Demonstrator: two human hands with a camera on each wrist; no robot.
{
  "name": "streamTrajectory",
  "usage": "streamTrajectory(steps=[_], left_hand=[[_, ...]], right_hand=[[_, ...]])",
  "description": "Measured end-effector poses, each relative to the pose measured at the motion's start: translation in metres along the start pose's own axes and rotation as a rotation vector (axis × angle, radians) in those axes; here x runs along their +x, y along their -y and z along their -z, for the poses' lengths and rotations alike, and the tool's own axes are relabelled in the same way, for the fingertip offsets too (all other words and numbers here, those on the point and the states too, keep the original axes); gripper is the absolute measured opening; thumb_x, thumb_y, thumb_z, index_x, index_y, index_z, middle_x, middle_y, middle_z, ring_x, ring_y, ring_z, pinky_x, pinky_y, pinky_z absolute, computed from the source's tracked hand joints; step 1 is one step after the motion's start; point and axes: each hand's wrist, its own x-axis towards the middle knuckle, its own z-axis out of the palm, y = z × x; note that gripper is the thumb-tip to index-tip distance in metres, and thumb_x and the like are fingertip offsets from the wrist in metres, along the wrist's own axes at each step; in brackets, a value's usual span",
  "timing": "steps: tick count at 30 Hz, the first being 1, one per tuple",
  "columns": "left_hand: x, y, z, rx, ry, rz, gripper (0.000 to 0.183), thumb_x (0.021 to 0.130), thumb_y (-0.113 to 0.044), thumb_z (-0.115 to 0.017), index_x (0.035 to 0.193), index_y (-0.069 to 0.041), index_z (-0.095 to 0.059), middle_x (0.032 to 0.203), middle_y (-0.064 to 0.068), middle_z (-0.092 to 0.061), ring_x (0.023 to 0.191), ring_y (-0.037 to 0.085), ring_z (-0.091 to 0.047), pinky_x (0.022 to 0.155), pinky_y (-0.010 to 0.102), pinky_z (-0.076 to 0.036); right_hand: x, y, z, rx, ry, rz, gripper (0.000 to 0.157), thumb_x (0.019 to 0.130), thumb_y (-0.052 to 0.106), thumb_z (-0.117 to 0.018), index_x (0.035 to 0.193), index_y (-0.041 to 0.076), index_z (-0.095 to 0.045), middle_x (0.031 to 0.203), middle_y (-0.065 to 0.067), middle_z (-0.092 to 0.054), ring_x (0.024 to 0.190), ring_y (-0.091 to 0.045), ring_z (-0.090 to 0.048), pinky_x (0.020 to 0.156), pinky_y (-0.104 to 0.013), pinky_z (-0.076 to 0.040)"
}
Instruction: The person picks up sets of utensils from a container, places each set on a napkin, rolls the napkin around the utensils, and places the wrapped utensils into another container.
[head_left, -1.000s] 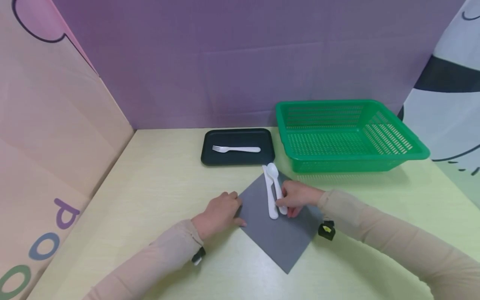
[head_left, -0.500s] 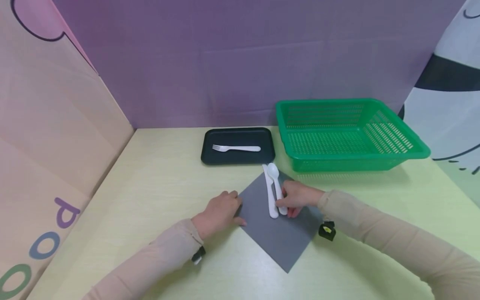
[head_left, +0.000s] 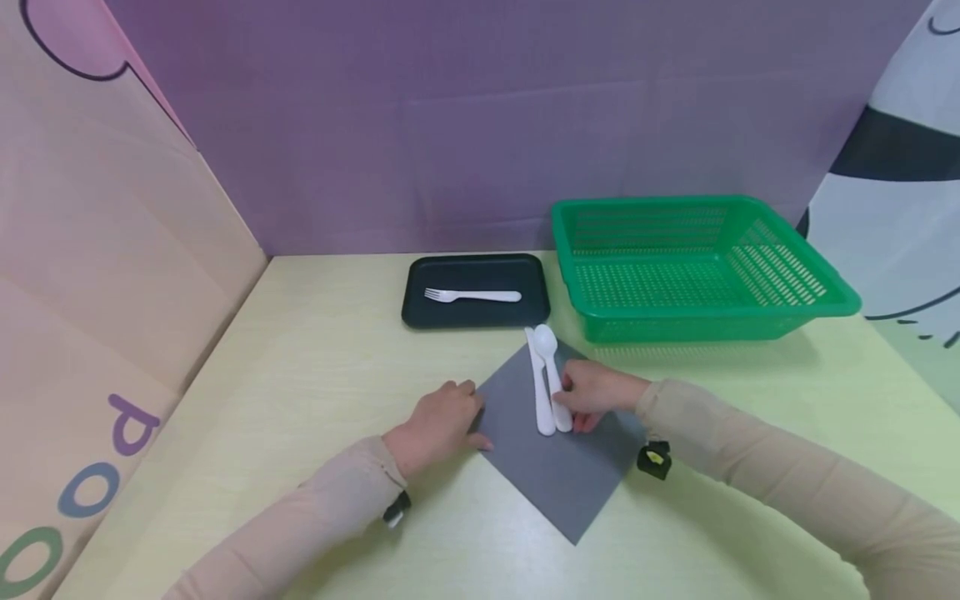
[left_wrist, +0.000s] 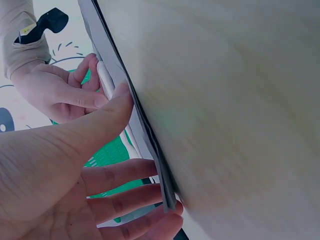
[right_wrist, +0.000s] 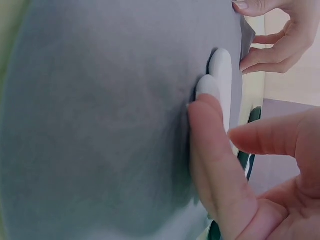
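Observation:
A grey square napkin (head_left: 566, 479) lies cornerwise on the table. On it, a white plastic knife (head_left: 543, 396) and a white plastic spoon (head_left: 547, 342) lie side by side, their upper ends near the far corner. My right hand (head_left: 596, 392) pinches the spoon's handle; in the right wrist view its fingers (right_wrist: 215, 145) run along the handle. At the napkin's left corner my left hand (head_left: 438, 425) rests, thumb on the edge, fingers spread in the left wrist view. That hand covers the corner in the head view.
Beyond the napkin sits a black tray (head_left: 420, 312) with a white plastic fork (head_left: 480, 296) in it. A green perforated basket (head_left: 712, 314) stands at the back right. A purple backdrop (head_left: 450, 150) closes off the table's far edge.
The lower end of the spoon's handle has shifted slightly left, closer to the knife, with my right hand on it. My left hand has stayed in place.

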Motion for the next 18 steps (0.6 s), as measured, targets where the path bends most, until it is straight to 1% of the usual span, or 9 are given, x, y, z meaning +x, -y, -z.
streamTrajectory(steps=[7,18], left_hand=[[-0.0008,-0.0007,0.0011,-0.004,-0.001,0.004,0.044,0.074,-0.044,-0.073,0.093,-0.006,-0.064,0.086,0.003,-0.057,0.076,0.017,-0.051,0.063,0.029,-0.048],[-0.001,-0.001,0.0012,-0.002,-0.002,0.002,0.044,0.074,-0.044,-0.073,0.092,-0.006,-0.064,0.086,0.004,-0.057,0.076,0.017,-0.052,0.063,0.029,-0.048]], right_hand=[[0.001,-0.0002,-0.0006,-0.008,-0.005,0.026,0.015,0.094,0.01,-0.048,0.1,-0.003,-0.046,0.072,-0.014,-0.063,0.055,-0.015,-0.062,0.055,-0.029,-0.056],[0.002,-0.0006,0.0025,-0.049,-0.025,0.017,0.016,0.093,0.014,-0.052,0.098,-0.001,-0.049,0.075,-0.011,-0.06,0.058,-0.016,-0.061,0.054,-0.027,-0.055]])
